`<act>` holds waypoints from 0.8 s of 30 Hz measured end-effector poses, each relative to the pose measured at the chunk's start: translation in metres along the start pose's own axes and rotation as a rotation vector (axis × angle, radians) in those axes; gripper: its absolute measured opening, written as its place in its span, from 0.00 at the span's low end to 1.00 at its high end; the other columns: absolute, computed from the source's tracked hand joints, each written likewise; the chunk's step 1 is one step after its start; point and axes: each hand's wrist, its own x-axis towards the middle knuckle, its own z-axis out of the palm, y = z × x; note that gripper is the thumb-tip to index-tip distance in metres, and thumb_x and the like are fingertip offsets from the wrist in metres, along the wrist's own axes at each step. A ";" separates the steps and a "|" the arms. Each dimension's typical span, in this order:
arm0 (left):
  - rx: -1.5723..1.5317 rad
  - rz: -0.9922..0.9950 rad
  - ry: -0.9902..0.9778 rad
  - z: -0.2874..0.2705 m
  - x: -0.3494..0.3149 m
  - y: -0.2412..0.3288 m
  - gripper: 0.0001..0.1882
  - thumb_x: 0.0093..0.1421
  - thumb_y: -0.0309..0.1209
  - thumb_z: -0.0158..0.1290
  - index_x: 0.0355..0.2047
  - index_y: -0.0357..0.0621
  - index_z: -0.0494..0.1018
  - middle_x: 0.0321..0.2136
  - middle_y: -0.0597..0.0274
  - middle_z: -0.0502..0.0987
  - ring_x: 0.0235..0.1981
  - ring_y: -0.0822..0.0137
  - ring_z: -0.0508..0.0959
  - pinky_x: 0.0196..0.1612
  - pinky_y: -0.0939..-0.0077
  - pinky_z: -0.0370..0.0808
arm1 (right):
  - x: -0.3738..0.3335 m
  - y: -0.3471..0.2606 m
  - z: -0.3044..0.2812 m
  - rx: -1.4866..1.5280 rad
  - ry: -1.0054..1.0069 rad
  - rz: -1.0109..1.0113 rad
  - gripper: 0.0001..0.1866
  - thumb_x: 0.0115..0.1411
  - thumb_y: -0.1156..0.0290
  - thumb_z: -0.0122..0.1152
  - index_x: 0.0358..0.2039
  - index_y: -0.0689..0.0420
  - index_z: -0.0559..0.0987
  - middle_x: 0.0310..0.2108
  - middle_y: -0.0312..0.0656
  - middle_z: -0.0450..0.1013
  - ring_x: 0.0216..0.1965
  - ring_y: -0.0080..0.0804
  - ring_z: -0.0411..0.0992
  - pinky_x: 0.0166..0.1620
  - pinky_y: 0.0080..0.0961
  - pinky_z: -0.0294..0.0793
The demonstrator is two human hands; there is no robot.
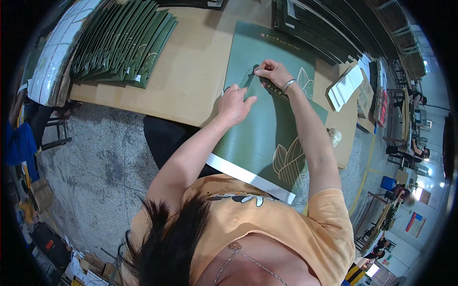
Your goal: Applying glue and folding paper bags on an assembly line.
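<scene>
A dark green paper bag [257,143] with gold leaf line art and a white strip along its near edge lies in front of me, reaching over the table's front edge toward my body. Beneath its far end is another green printed piece [248,38], flat on the table. My right hand [277,75], with a bracelet at the wrist, pinches the far edge of the nearer bag, which looks slightly lifted there. On the left side of that bag my left hand [234,104] rests with thumb and fingers apart.
A fanned row of folded green paper bags [124,43] stands at the table's left. Dark green stacks [324,33] lie at the back right, near white cards [345,88]. The brown tabletop [195,62] ends close to me. Other people sit at tables far right.
</scene>
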 end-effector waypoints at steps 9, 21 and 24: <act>-0.094 0.026 -0.008 -0.029 -0.063 -0.022 0.17 0.55 0.40 0.57 0.30 0.35 0.72 0.32 0.46 0.76 0.36 0.48 0.76 0.39 0.57 0.71 | -0.004 0.019 0.041 -0.842 0.639 -0.277 0.39 0.47 0.36 0.61 0.48 0.57 0.75 0.57 0.48 0.64 0.56 0.46 0.61 0.56 0.43 0.60; -0.402 -0.386 0.116 -0.004 -0.129 -0.043 0.25 0.56 0.40 0.61 0.14 0.35 0.64 0.10 0.60 0.66 0.15 0.69 0.63 0.22 0.67 0.63 | -0.007 0.021 0.066 -0.950 0.734 -0.288 0.45 0.48 0.31 0.55 0.53 0.57 0.71 0.60 0.49 0.62 0.60 0.46 0.58 0.58 0.47 0.55; -0.411 -0.373 0.088 -0.004 -0.120 -0.045 0.21 0.55 0.40 0.60 0.19 0.34 0.69 0.13 0.49 0.68 0.16 0.64 0.70 0.25 0.63 0.68 | -0.005 0.011 0.064 -0.976 0.702 -0.209 0.45 0.50 0.31 0.52 0.54 0.57 0.70 0.60 0.49 0.61 0.60 0.46 0.57 0.60 0.53 0.51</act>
